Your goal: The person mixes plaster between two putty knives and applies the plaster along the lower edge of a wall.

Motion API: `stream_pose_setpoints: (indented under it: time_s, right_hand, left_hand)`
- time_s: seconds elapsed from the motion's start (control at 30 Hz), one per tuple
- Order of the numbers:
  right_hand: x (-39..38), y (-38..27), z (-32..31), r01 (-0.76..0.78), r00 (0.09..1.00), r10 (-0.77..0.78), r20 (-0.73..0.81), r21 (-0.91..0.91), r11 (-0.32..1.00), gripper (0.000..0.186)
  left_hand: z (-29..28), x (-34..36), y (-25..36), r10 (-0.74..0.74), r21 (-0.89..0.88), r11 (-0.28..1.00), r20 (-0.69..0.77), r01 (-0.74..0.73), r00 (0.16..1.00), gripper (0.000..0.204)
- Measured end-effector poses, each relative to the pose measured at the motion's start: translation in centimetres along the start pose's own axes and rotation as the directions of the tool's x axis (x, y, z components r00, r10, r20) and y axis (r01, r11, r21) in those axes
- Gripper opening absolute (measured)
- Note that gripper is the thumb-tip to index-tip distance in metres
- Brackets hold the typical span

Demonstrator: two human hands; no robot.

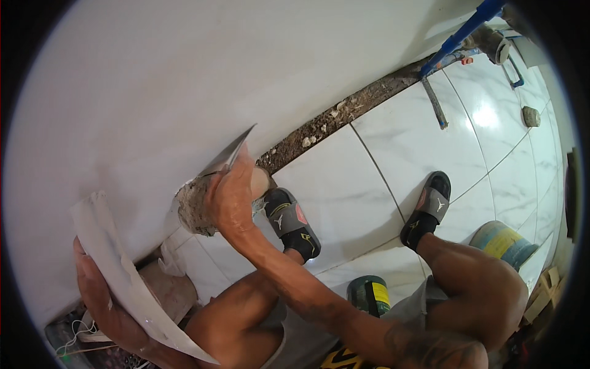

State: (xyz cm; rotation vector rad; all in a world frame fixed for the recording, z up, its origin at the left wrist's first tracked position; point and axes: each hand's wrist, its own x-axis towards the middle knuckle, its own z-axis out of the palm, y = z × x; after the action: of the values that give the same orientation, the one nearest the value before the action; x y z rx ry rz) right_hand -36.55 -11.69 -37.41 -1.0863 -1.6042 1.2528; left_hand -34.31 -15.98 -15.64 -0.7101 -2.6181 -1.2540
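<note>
My left hand (pixel 92 273), at the lower left, is closed around the edge of a long, curved white strip (pixel 126 277) smeared with pale paste. The strip slants from beside the wall down across my left forearm. My right hand (pixel 232 200) grips a scraper with a thin metal blade (pixel 232 150), held close to the white wall (pixel 153 92); its handle is hidden by my fingers. Under and beside that hand, a rough grey cement lump (pixel 195 206) juts from the wall's foot. A pale rounded piece (pixel 260 182) shows just right of my fingers.
A dirt-filled gap (pixel 344 114) runs between wall and marbled floor tiles (pixel 332 178). Blue pipe (pixel 458 40) stands at upper right, a small stone-like block (pixel 531 117) below. Near my sandaled feet are a green-and-yellow can (pixel 369 294) and a larger tub (pixel 504 243). Wood pieces (pixel 541 295) lie at right.
</note>
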Motion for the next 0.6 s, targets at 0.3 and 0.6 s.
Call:
stream_pose_setpoints:
  time_s: [0.3,0.6]
  right_hand:
    - [0.2,5.3,3.6,-0.458,0.889,0.445,0.110,0.260,0.850,0.052]
    - [9.3,10.0,-3.3,-0.296,0.955,0.296,-0.022,-0.006,0.955,0.049]
  left_hand:
    - [0.2,-0.3,0.2,0.031,0.080,0.996,-0.014,-0.030,0.999,0.047]
    - [1.4,-1.1,0.9,0.079,0.180,0.981,-0.011,-0.076,0.997,0.049]
